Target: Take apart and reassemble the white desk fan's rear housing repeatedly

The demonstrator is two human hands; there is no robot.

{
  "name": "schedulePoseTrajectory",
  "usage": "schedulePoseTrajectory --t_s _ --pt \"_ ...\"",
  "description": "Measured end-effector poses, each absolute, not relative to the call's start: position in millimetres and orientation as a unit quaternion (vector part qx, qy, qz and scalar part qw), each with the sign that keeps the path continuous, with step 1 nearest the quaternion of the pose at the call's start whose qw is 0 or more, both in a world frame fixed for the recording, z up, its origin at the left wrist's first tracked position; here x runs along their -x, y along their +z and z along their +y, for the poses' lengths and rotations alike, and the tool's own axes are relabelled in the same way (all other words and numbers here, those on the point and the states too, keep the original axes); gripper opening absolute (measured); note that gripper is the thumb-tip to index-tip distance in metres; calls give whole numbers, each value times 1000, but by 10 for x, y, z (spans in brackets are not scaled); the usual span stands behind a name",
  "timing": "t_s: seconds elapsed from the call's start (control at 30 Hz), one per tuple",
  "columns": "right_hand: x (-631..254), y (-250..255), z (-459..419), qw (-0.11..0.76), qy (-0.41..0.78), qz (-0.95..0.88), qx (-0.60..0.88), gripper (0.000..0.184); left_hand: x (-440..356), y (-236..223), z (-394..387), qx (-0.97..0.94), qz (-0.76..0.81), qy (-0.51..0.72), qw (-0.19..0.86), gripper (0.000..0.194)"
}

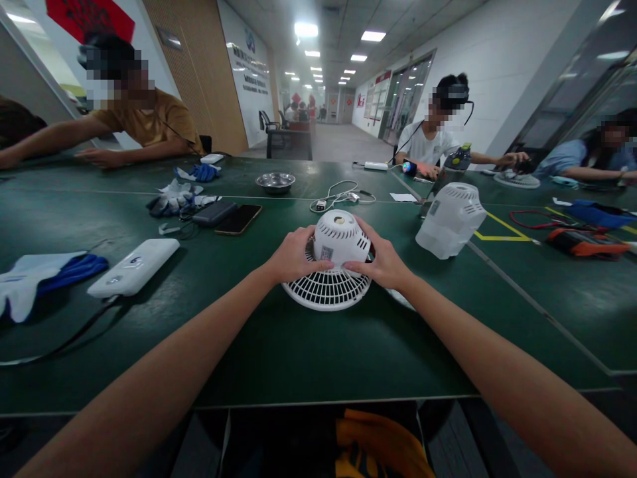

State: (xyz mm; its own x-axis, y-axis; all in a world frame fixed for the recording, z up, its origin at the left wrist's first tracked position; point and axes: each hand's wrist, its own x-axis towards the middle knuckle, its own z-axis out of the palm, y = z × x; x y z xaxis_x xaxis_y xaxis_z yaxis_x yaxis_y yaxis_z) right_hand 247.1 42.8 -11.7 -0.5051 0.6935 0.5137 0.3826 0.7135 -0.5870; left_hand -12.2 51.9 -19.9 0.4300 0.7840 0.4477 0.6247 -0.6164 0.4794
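Note:
A white fan head (340,239) stands in front of me, its round slatted grille (326,293) down against the green table and its motor housing on top. My left hand (297,255) grips the housing from the left, thumb across its front. From the right, my right hand (381,257) holds the same housing, the two thumbs nearly meeting below a small label. Partly hidden behind my right wrist, a flat white piece (401,299) lies on the table. To the right stands a white translucent plastic part (452,219) with slots in its top.
On the left lie a white power bank (134,267), gloves (47,275), and a phone (239,219). Farther off are a metal bowl (275,182) and a white cable (343,192). An orange multimeter (587,243) rests at right. Other people sit across the green table (249,358).

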Motion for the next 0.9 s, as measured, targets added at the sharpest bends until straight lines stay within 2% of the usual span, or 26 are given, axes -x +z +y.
schedulePoseTrajectory --t_s 0.3,0.53,0.7,0.83,0.9 --pt "-2497 -116 460 371 176 -855 316 103 119 -191 531 -834 427 331 115 70" --pt "-2510 -130 473 359 147 -846 366 112 122 -214 544 -808 454 356 119 66" --pt "-2482 -113 415 390 183 -802 414 109 246 -264 640 -726 472 436 245 55" --pt "-2484 -139 437 445 276 -738 427 108 362 -402 794 -559 474 570 372 68" --pt "-2488 -173 479 486 322 -691 428 104 376 -469 844 -519 441 591 432 73"
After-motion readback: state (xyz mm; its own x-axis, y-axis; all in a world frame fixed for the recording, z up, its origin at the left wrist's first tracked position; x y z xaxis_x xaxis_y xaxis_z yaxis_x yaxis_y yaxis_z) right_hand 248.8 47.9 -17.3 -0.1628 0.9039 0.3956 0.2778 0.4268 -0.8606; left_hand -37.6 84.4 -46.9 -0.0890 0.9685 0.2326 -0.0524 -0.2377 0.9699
